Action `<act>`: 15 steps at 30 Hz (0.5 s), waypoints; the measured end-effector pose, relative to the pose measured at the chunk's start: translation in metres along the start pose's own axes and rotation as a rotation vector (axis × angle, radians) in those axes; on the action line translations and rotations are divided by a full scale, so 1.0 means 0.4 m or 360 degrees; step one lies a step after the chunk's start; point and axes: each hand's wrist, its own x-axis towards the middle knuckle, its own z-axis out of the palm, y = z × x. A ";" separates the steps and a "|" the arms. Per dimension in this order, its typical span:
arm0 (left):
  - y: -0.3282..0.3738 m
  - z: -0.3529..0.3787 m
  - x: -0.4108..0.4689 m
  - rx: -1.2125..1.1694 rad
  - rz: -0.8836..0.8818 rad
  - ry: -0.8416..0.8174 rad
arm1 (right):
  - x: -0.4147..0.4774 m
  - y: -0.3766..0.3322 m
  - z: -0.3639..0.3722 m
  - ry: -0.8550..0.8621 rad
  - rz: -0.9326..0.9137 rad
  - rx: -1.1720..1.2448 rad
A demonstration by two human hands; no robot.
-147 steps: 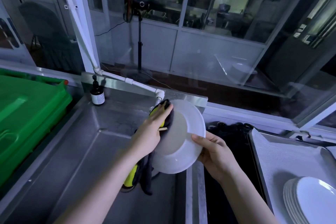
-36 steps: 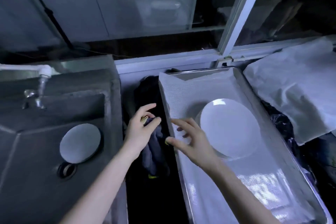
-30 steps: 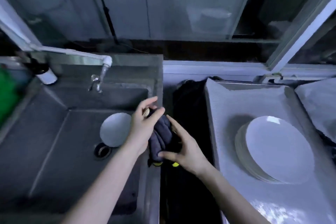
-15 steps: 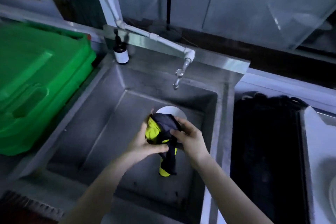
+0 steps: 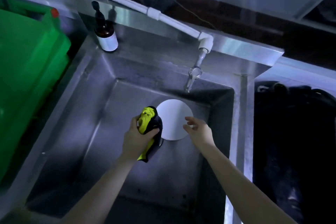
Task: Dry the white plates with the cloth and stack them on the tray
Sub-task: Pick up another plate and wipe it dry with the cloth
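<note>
Head view, looking down into a stainless-steel sink. The basin held a single white plate, which lay flat on the basin floor towards the back right, below and in front of the tap. Nothing else lay on the basin floor. The tap hung from a white pipe that ran diagonally along the raised back edge of the sink.

The left hand was clamped round a bunched cloth, yellow on one face and dark on the other. The fingers and thumb were curled about its middle, so that one end stood up above the fist and the other hung down below it. The cloth overlapped the left edge of the plate in this view; whether it touched the plate could not be told.

The right hand held nothing. Its fingers were loosely spread and slightly bent, and it was poised at the right edge of the plate. Contact with the plate could not be confirmed.

A brown bottle with a white label and a dark pump top stood upright on the back left corner of the sink. A green plastic bin stood just beside the sink on the left; what it held could not be seen. On the right, beyond the sink rim, lay a dark container whose contents were too dim to make out.
</note>
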 end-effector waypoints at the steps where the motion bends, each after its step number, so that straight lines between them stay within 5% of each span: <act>1: 0.002 0.017 0.030 0.0042 -0.0013 0.0006 | 0.034 0.011 0.004 0.0009 0.0028 -0.0054; 10: -0.046 0.183 0.291 0.0203 -0.0180 -0.0115 | 0.283 0.172 0.062 -0.0108 0.0310 -0.0464; 15: -0.096 0.218 0.351 0.0208 -0.0212 -0.0228 | 0.357 0.251 0.109 -0.0111 0.0489 -0.0322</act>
